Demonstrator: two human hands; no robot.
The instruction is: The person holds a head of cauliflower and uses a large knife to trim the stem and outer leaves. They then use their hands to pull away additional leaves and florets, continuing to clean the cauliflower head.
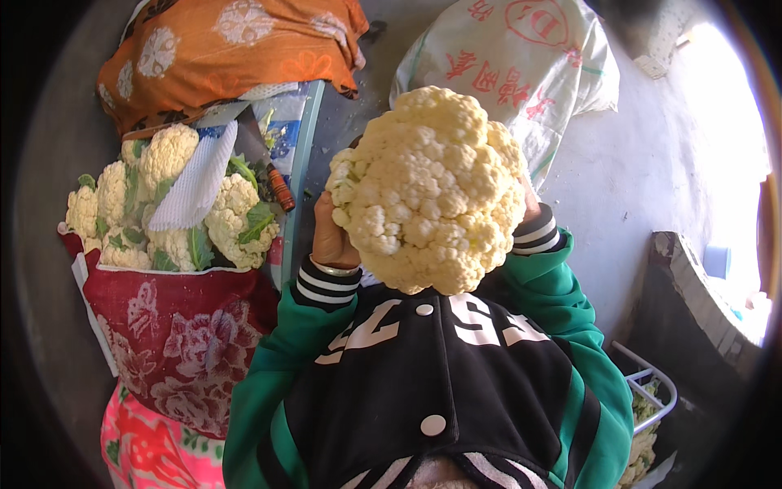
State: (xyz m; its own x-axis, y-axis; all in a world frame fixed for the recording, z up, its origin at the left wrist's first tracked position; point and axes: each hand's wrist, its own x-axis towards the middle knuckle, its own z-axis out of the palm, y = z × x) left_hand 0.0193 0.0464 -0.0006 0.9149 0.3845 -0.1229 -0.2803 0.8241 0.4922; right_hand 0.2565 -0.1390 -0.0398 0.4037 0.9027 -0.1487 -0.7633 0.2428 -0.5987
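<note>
A large cream-coloured cauliflower (432, 187) is held up in front of my chest, florets facing up. My left hand (330, 236) grips its left side, and a bracelet shows at that wrist. My right hand (531, 200) is pressed to the right side, mostly hidden behind the head. The fingers of both hands disappear beneath the cauliflower. To the left, several more cauliflowers (167, 159) with green leaves are piled together, a white foam net (195, 183) lying over them. A knife with a brown handle (281, 187) rests beside the pile.
Dark red flowered cloth (175, 342) wraps the pile's near side; an orange patterned cloth (236, 57) lies behind. A white woven sack (521, 73) with red print stands at the far side. At lower right, a metal frame (660, 399) stands by more cauliflowers (639, 456).
</note>
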